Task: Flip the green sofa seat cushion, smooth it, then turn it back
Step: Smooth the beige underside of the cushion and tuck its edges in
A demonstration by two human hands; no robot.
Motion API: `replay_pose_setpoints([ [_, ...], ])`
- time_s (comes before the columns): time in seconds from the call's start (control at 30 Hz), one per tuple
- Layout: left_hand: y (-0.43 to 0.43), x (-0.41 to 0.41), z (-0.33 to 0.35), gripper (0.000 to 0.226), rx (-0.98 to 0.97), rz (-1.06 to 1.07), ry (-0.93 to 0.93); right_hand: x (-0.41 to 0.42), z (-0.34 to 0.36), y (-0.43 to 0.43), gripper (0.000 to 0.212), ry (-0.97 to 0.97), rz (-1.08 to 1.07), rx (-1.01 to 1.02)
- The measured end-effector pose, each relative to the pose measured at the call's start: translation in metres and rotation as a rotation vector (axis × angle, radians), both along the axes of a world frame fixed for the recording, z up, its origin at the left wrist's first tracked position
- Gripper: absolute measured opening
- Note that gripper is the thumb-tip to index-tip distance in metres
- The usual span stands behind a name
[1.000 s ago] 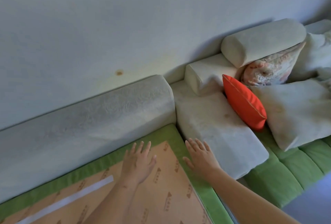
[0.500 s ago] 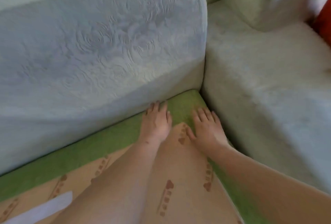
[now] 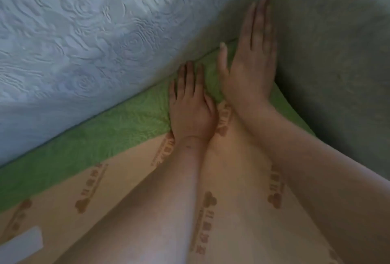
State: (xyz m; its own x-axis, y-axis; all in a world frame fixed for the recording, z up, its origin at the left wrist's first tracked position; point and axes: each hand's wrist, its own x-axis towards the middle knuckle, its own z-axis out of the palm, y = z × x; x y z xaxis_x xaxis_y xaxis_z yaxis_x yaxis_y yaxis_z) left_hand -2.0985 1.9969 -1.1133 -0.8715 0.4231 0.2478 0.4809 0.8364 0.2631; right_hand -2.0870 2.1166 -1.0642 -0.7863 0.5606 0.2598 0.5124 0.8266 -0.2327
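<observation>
The green sofa seat cushion (image 3: pixel 101 137) lies with its underside up: a green border around a tan panel printed with brown logos. My left hand (image 3: pixel 191 105) rests flat on the green border at the far corner, fingertips at the foot of the back cushion. My right hand (image 3: pixel 251 61) lies flat with straight fingers against the neighbouring pale cushion, its fingertips reaching up into the corner seam. Neither hand holds anything. My forearms cover much of the tan panel.
A pale textured back cushion (image 3: pixel 95 31) rises along the far edge. A greyish pale cushion (image 3: pixel 333 63) walls the right side. A white strip (image 3: pixel 21 244) lies on the tan panel at the lower left.
The view has closed in on the corner. Both hands slid forward to the cushion's far corner, and my right hand rose up along the right-hand cushion.
</observation>
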Motion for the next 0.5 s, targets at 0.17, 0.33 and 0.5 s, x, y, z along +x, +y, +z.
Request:
replay_pose_setpoints([
  [0.17,0.003,0.0,0.001,0.063,0.033,-0.007,0.023,-0.017,-0.003,0.012,0.079,-0.123,-0.041,-0.133],
  [0.33,0.004,-0.002,0.001,0.06,0.031,0.017,0.026,0.015,-0.014,-0.002,0.079,-0.171,0.004,-0.125],
  [0.5,0.004,-0.002,0.0,0.061,0.051,0.003,0.045,0.024,0.008,0.009,0.071,0.008,-0.054,-0.052],
])
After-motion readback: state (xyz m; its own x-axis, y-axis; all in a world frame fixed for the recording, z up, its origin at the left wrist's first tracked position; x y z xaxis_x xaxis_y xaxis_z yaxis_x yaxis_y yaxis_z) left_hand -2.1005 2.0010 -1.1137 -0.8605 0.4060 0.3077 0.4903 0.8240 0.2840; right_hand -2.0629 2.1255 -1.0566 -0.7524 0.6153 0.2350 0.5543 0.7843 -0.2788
